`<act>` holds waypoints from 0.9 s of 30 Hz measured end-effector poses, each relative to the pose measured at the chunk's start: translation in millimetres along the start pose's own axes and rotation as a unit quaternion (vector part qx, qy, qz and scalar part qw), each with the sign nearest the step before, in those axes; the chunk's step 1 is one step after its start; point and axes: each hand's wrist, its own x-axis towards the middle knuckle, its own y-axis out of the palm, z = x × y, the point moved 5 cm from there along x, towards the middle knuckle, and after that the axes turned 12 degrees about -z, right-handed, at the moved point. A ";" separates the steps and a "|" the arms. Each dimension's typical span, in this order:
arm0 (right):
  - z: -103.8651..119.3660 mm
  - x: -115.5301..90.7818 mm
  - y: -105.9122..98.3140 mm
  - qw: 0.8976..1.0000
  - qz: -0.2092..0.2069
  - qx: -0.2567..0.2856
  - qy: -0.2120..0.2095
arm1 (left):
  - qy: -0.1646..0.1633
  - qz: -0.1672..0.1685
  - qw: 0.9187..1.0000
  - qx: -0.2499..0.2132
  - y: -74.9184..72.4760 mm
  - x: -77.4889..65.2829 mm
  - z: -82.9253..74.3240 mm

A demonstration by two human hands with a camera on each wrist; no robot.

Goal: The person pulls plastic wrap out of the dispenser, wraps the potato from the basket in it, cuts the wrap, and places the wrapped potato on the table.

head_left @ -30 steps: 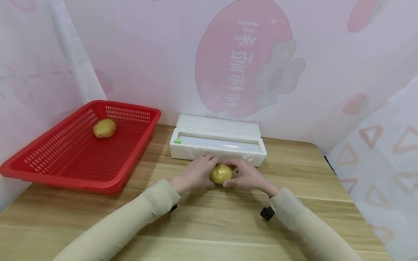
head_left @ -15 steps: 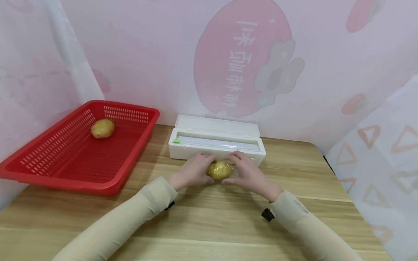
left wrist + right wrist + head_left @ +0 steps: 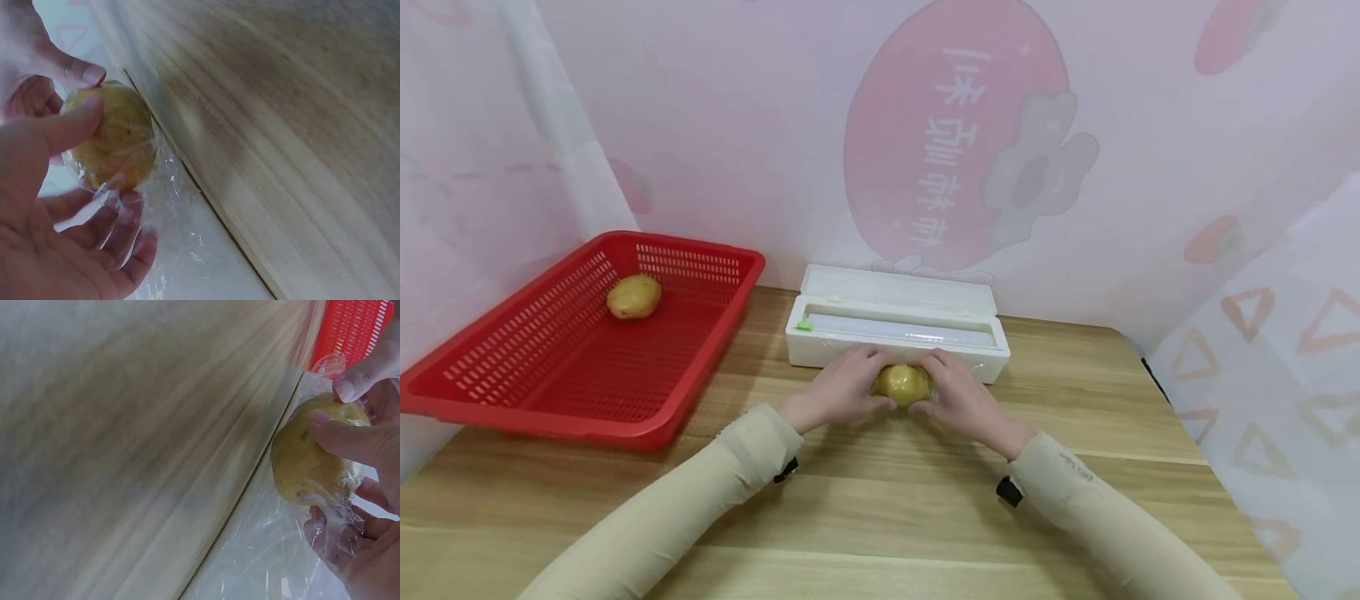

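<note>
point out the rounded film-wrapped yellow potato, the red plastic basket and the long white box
Rounded film-wrapped yellow potato [image 3: 903, 385], head view, middle of its visible surface.
Red plastic basket [image 3: 621, 358], head view, bare inner floor.
Long white box [image 3: 898, 292], head view, middle of its raised lid.

Glossy clear plas. film [image 3: 339, 517] on smooth potato [image 3: 903, 385]; wood-grain tbl [image 3: 880, 508]; plas. basket [image 3: 613, 427]

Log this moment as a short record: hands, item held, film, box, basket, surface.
left hand: holds the potato's left side
right hand: holds its right side
item held: potato
film: clear plastic wrap on the held potato, partly loose
box: white dispenser box, lid open, roll inside
basket: red basket, another potato inside
surface: wood-grain table
</note>
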 end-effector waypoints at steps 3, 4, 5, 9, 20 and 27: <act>-5.1 2.0 0.8 0.999 -0.007 0.032 0.026 | -0.008 -0.029 1.000 -0.003 -3.7 0.6 0.2; -6.3 2.4 0.9 0.999 -0.011 0.043 0.031 | -0.010 -0.038 0.999 -0.005 -4.8 0.6 0.1; -7.4 2.6 0.9 0.998 -0.014 0.052 0.033 | -0.012 -0.045 0.999 -0.007 -5.5 0.6 0.1; -10.2 2.6 1.6 0.997 -0.022 0.067 0.024 | -0.024 -0.061 0.998 -0.017 -7.4 0.2 0.4; -13.3 0.7 1.7 0.996 -0.063 0.057 0.018 | -0.054 -0.059 0.997 -0.023 -5.8 3.8 4.9; -6.3 -2.5 -5.8 0.996 -0.084 -0.005 -0.013 | -0.035 -0.050 0.998 -0.014 -1.8 4.1 7.0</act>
